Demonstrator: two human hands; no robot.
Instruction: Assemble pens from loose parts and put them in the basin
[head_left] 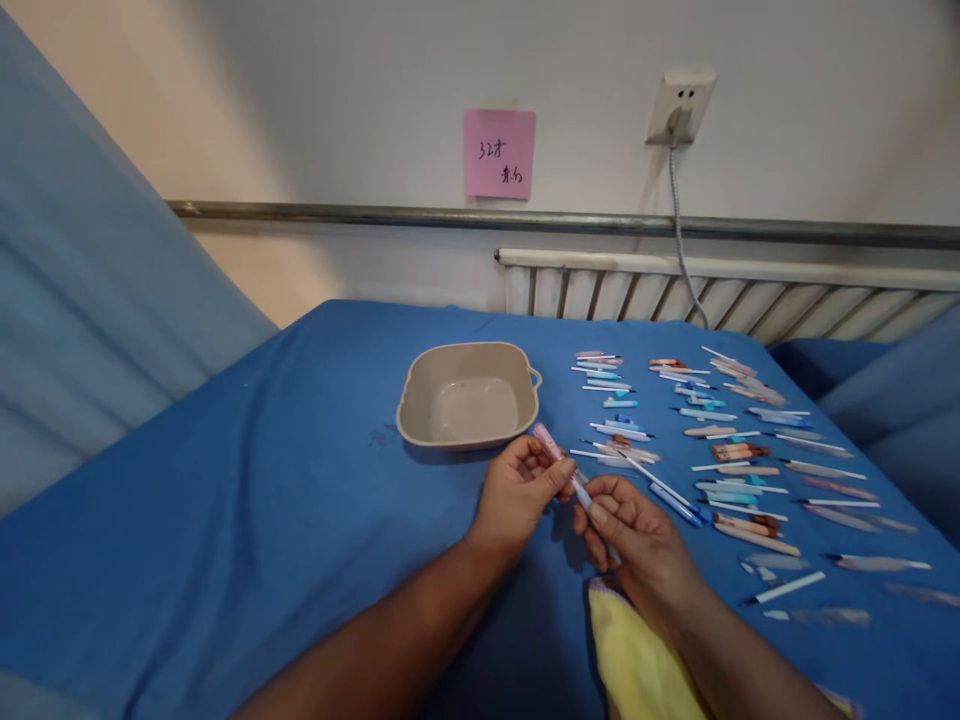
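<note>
Both hands work together on one slim pen (580,490), tilted with its pinkish upper end (550,440) pointing up and left. My left hand (516,497) pinches the pink part between thumb and fingers. Lower down, my right hand (637,530) grips the pale barrel, its fingers curled underneath. Just beyond the left hand is a beige plastic basin (409,428) with nothing visible inside. Pen parts lie in rows to the right, among them white refills (656,477), blue barrels (675,505) and brown caps (739,452).
A yellow cloth (637,655) lies under my right forearm. The blue sheet (262,500) covers the table and has folds on the left. Behind stand a metal rail (375,214), a radiator (600,285) and a cable (677,200) plugged into a socket. A blue curtain (97,260) hangs left.
</note>
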